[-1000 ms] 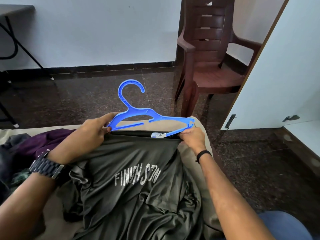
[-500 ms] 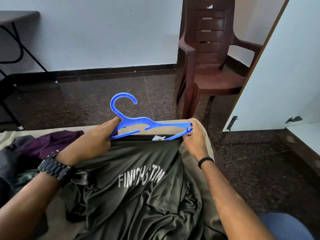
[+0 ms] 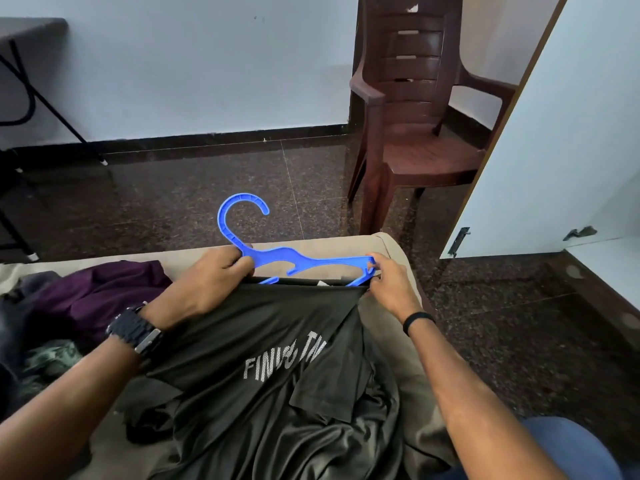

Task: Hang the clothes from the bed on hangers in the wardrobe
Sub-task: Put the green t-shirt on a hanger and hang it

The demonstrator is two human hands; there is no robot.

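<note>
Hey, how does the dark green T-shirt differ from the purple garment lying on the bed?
The dark green T-shirt carries white lettering; the purple garment shows none. The T-shirt's top edge is held at the blue hanger by the left hand and right hand; the purple garment lies untouched, left of the left hand. The T-shirt is partly pulled flat; the purple garment is bunched. Both rest on the bed.

Both forearms reach forward. Left hand [image 3: 204, 285] fingers curled, gripping hanger [image 3: 304, 263] at left end; right hand [image 3: 389, 284] pinching its right end.
</note>
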